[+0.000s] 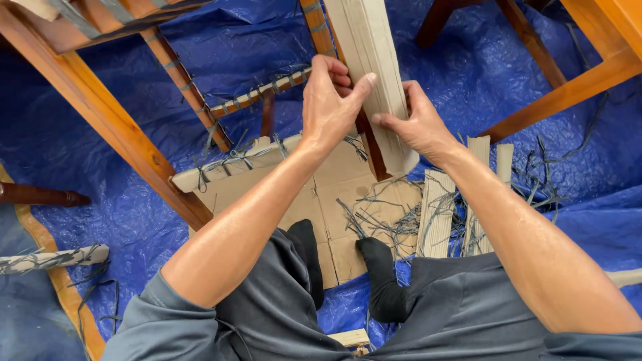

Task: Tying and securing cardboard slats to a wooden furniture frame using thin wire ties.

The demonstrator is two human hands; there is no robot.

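Blue tarp (254,47) underneath; left hand (326,110), right hand (416,126) pinching cardboard strip (374,73), top cut off.

- Flattened tan cardboard box (338,194) lies w/ flaps spread on blue tarp (134,220), ctr frame.
- No labels, signs or screens visible.

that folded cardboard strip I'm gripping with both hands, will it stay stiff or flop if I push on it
The cardboard strip looks folded into layers, so it probably stays fairly stiff lengthwise. The left hand and right hand pinch it easily, suggesting it is light and may crease sideways.
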